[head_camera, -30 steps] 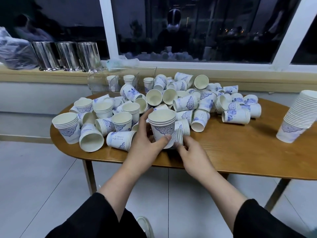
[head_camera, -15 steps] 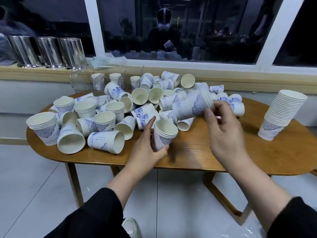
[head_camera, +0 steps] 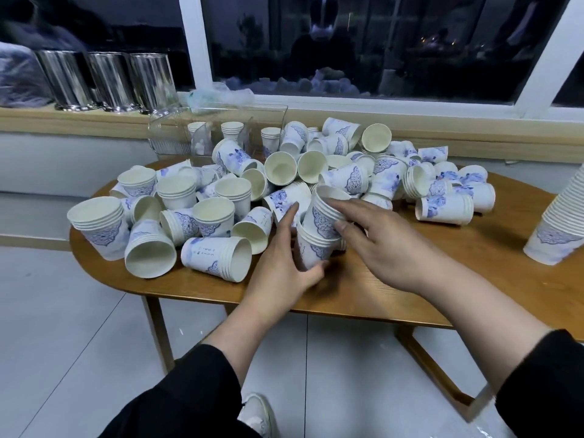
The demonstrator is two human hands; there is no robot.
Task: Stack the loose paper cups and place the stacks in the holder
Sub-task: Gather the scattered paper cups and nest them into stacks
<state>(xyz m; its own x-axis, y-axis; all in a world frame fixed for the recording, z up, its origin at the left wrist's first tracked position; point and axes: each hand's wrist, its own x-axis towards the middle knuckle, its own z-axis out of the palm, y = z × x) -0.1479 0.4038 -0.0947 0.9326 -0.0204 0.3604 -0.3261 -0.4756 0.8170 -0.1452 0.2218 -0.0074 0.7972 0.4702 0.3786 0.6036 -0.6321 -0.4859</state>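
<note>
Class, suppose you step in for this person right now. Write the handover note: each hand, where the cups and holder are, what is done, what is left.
Left hand: grip around the lower small stack, upright at the near table edge.
Right hand: fingers on the upper cups, tilted, partly nested into that stack.
Clear holder: at the table's back, a few short stacks inside.
Tall stack: leaning at the right edge, outside the holder.
Done: several short stacks among the pile.
Left: seat this pair, stack the remaining loose cups, load the holder.
</note>
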